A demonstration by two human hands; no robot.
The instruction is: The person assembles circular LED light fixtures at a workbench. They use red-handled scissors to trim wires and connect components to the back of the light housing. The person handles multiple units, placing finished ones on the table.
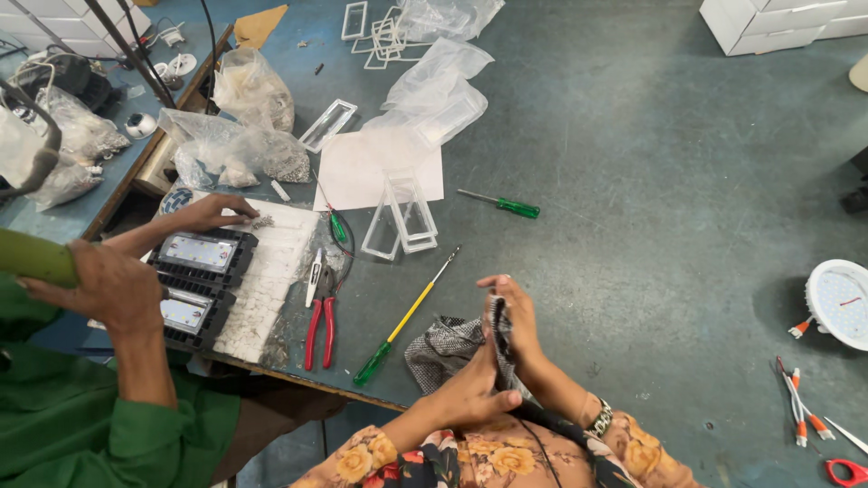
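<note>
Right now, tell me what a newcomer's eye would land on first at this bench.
Low in the middle, the left hand and right hand hold a checked grey cloth between them at the table's near edge. To the left, a co-worker in a green sleeve reaches over two black lamp housings on white foam. Beside them lie red-handled pliers and a yellow-and-green screwdriver.

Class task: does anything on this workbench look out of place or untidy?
Yes. Clear rectangular plastic frames lie tumbled at angles, and a yellow-shafted, green-handled screwdriver lies loose and slanted near the table edge, beside both hands.
</note>
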